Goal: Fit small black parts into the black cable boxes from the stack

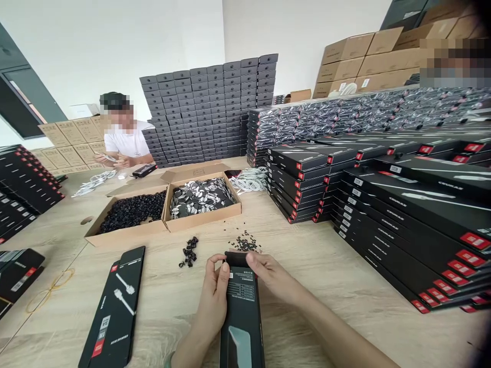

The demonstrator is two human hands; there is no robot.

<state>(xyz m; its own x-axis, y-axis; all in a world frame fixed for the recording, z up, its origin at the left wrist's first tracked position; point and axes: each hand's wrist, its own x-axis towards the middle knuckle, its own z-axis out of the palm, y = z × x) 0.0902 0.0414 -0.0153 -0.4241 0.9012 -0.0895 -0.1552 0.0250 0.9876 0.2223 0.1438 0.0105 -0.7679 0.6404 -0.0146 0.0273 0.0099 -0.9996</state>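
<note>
Between my hands is a black cable box [241, 312], its printed back with a cut-out window facing up and its far end flap raised. My left hand [217, 291] grips the box's left edge, thumb on top near the flap. With thumb and fingers, my right hand [270, 276] pinches the flap's right corner. Just beyond the box lie small black pieces [245, 241] scattered on the wood, with a little heap of black plastic clips [189, 251] to their left. Another black cable box [113, 306], printed with white plugs, lies flat on the left.
Two open cartons stand ahead, one of black clips [134, 210], one of black-and-white round pieces [203, 197]. Stacked black boxes [399, 225] rise on the right. A coworker [126, 135] sits across the table [169, 296] near white cables [95, 181]. Rubber bands [49, 291] lie left.
</note>
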